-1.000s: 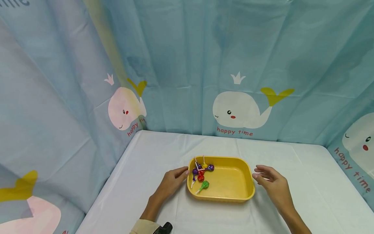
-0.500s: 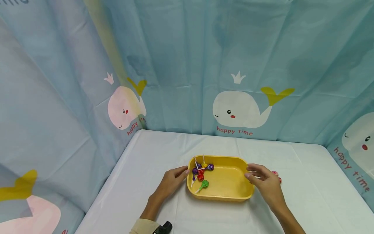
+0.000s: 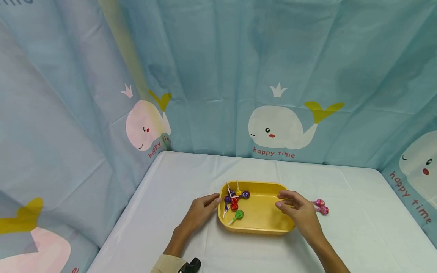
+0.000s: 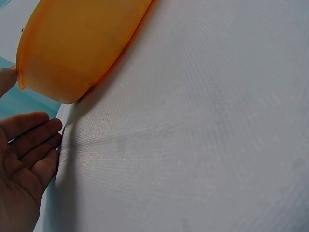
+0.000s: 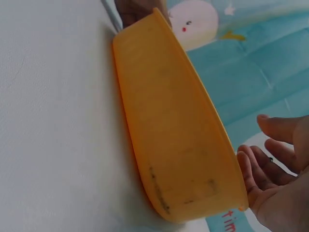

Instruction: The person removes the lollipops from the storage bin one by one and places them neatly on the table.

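Observation:
A yellow tray [image 3: 263, 230] stands on the white table, with several wrapped lollipops grouped at its left end. They include a green lollipop [image 3: 239, 214], a red one [image 3: 234, 207], a purple one [image 3: 246, 195] and a yellow one [image 3: 238, 192]. My left hand [image 3: 200, 212] is at the tray's left rim, its thumb on the edge and its fingers loosely extended in the left wrist view. Over the tray's right end hovers my right hand [image 3: 302, 216], fingers loosely bent and holding nothing. To its right lie two pink lollipops [image 3: 324, 210], their sticks partly hidden behind the hand.
The white tablecloth [image 3: 184, 178] extends all around the tray. Blue curtains [image 3: 211, 76] printed with whales rise behind the table and on both sides. A dark wrist strap [image 3: 191, 266] is on my left arm by the beige sleeve [image 3: 168, 264].
My right hand has moved left, from beside the tray to over its right end. Two pink lollipops have come into view behind it. My left hand keeps its place at the rim.

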`<state>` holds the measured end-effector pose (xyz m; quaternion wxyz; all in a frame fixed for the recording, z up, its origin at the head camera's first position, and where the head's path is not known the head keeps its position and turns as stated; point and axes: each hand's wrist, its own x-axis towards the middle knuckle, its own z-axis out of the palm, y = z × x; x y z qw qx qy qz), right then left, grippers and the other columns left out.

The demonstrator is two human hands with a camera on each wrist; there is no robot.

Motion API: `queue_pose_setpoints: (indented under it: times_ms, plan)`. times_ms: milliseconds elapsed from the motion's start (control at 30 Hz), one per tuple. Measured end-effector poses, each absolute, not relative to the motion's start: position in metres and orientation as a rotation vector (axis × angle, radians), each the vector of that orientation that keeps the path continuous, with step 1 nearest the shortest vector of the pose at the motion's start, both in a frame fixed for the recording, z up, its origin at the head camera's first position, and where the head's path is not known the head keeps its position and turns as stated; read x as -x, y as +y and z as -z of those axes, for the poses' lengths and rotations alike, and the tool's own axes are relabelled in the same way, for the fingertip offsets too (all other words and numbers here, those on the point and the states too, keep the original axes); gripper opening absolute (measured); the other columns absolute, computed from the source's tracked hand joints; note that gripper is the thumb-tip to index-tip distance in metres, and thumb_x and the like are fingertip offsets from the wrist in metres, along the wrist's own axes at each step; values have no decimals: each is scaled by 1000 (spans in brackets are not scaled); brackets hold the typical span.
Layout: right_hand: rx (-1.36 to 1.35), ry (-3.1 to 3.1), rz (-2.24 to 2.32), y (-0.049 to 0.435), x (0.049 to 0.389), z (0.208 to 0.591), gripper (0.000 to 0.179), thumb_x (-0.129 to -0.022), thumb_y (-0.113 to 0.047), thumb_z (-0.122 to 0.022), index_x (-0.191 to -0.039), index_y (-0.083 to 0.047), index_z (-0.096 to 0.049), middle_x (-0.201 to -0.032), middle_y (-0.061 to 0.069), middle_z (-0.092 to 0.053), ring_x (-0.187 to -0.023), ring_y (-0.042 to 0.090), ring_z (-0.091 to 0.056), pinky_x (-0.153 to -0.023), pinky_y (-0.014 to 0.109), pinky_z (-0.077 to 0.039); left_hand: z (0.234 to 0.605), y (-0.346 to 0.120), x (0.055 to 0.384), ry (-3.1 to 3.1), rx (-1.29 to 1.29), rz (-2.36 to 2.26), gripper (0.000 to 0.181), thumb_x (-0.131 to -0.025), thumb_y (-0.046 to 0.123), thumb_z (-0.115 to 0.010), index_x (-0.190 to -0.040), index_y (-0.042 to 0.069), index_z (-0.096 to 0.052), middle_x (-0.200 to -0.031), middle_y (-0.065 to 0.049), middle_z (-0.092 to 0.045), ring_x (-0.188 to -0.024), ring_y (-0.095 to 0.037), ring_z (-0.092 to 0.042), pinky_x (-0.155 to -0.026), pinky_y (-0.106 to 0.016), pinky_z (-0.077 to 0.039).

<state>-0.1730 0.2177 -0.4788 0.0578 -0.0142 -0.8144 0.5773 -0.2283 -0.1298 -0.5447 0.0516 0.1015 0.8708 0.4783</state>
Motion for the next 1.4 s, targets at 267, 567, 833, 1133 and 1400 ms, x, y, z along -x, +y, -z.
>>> queue_pose_setpoints:
  times_ms: [267, 567, 833, 1133, 1400]
  plan:
    - [5, -2515, -1740, 205, 177, 483, 43, -94, -29, -84, -131, -10, -72, -126, 8, -74, -103, 6, -72, -91, 13, -57, 544, -131, 227, 2644, -299, -1464, 62, -105, 61, -57, -148, 18, -65, -148, -3, -65, -144, -32, -56, -121, -57, -43]
    - [-33, -2551, -1786, 193, 182, 482, 45, -95, -29, -83, -133, -9, -71, -128, 15, -73, -107, 12, -73, -93, 16, -57, 544, -129, 228, 2643, -309, -1449, 65, -105, 62, -56, -149, 16, -64, -149, -5, -64, -145, -33, -55, -121, -57, -43]
    - [-56, -2586, -1816, 179, 188, 483, 46, -93, -25, -84, -134, -8, -71, -128, 15, -73, -109, 18, -72, -92, 20, -58, 542, -129, 228, 2645, -311, -1446, 64, -105, 61, -56, -149, 15, -63, -149, -5, -64, -145, -33, -54, -122, -56, -43]
    - [-86, -2589, -1815, 169, 194, 486, 42, -92, -13, -84, -132, -5, -72, -123, 16, -76, -107, 22, -74, -89, 21, -60, 541, -129, 227, 2652, -314, -1439, 63, -106, 59, -56, -149, 14, -63, -150, -6, -64, -145, -34, -54, -122, -57, -42]
    - [-101, -2621, -1810, 160, 200, 487, 41, -92, -12, -84, -130, -6, -73, -122, 15, -77, -105, 25, -75, -83, 24, -61, 540, -129, 226, 2646, -315, -1450, 61, -107, 56, -57, -150, 13, -62, -150, -6, -63, -146, -34, -54, -122, -57, -41]
